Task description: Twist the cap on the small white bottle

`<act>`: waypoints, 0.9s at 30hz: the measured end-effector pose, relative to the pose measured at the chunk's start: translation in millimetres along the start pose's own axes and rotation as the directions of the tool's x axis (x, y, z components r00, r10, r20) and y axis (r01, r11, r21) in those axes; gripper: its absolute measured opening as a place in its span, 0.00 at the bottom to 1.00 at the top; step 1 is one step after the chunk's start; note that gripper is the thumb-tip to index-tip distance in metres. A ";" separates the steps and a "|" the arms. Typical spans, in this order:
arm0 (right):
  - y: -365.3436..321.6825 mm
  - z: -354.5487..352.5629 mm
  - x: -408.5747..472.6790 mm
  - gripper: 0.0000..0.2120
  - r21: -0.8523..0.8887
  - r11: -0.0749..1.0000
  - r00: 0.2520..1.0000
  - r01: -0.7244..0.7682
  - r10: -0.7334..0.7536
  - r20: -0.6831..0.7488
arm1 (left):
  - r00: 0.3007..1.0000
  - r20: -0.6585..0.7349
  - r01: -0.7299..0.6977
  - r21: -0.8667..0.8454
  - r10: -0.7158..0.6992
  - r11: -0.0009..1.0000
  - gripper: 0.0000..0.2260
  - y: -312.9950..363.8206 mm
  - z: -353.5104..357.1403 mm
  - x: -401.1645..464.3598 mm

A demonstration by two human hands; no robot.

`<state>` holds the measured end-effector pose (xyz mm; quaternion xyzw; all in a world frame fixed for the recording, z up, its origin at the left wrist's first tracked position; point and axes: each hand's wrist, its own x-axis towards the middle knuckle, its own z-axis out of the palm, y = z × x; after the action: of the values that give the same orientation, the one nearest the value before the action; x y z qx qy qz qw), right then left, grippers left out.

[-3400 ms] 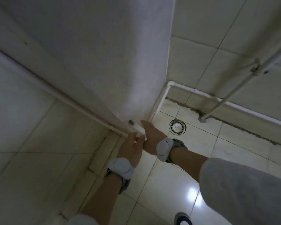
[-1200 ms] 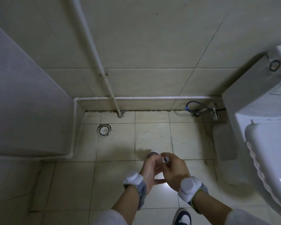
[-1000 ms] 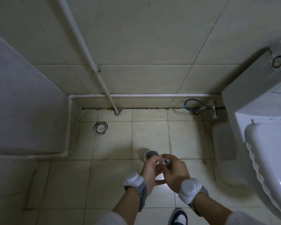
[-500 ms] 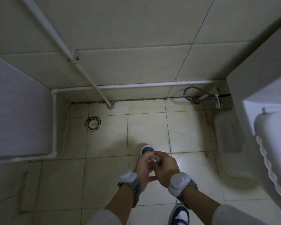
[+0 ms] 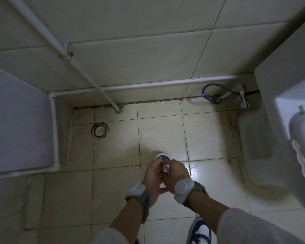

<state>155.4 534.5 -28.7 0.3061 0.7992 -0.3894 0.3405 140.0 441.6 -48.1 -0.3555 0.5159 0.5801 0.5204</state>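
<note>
The floor (image 5: 165, 131) is laid with pale, glossy square tiles, grimy along the grout lines, and a bright patch of light reflects just right of the hands. The wall (image 5: 139, 50) behind is covered in larger tiles of the same pale colour. A white pipe (image 5: 148, 84) runs along the foot of the wall, bends at the left corner and follows a grey panel (image 5: 16, 120). A second, thinner pipe (image 5: 77, 67) slants down the wall, clipped to it, and enters the floor at a rough patch of mortar. A round drain (image 5: 99, 131) sits in the floor near the left corner. At the right, a dark hose (image 5: 218, 94) loops to a metal valve (image 5: 243, 101) beside the white toilet (image 5: 289, 111).

Low in the middle, the left hand (image 5: 152, 178) and right hand (image 5: 176, 173) meet, fingers curled together round a small silvery object (image 5: 166, 167), both in a grasping grip; what it is cannot be told. A white-toed shoe (image 5: 162, 156) peeks out just beyond the fingers, and another shoe (image 5: 200, 231) shows at the bottom edge. Each wrist wears a grey band. No writing or brand mark can be read.
</note>
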 end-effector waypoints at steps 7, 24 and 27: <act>14.2 -21.3 7.9 0.16 -0.066 0.998 1.000 0.008 -0.009 -0.023 | 0.999 0.050 0.016 -0.009 -0.015 1.000 0.24 1.9 27.1 5.1; 107.1 -162.5 55.5 0.14 0.065 0.995 0.943 -0.071 0.088 -0.320 | 0.975 0.211 -0.088 0.106 0.064 0.991 0.28 32.4 192.3 45.1; 124.8 -185.9 58.4 0.13 0.093 0.995 0.925 -0.040 0.072 -0.374 | 0.967 0.245 -0.099 0.130 0.065 0.987 0.26 33.6 216.1 53.2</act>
<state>158.7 765.6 -39.7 0.4119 0.8237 -0.3464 0.1786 123.4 666.1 -44.6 -0.2234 0.5033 0.6021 0.5782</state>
